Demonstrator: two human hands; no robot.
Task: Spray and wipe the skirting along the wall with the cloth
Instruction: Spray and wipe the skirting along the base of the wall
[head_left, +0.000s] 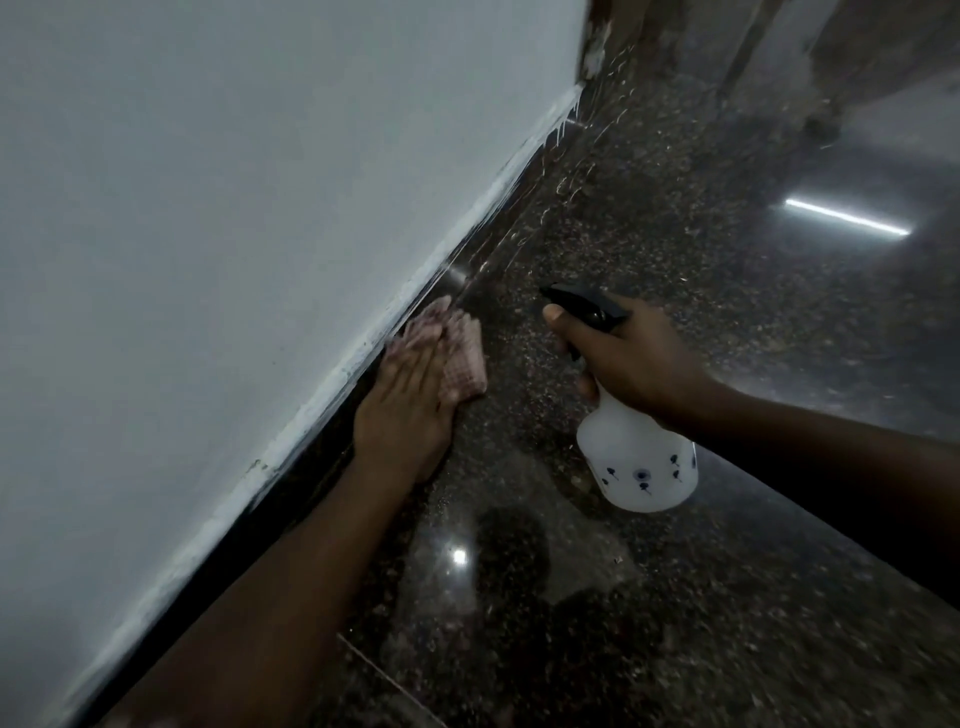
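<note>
A dark polished skirting (457, 278) runs diagonally along the foot of the white wall (234, 208), from lower left to upper right. My left hand (402, 410) lies flat with straight fingers on a pink checked cloth (457, 358), pressing it against the skirting where it meets the floor. My right hand (631, 361) grips the neck of a white spray bottle (636, 462) with a black trigger head, held above the floor to the right of the cloth. Its nozzle points toward the skirting.
The floor (675, 234) is dark speckled polished stone with light reflections and streaks of spray droplets near the skirting. A brown door frame or corner (613, 31) stands where the wall ends at the top.
</note>
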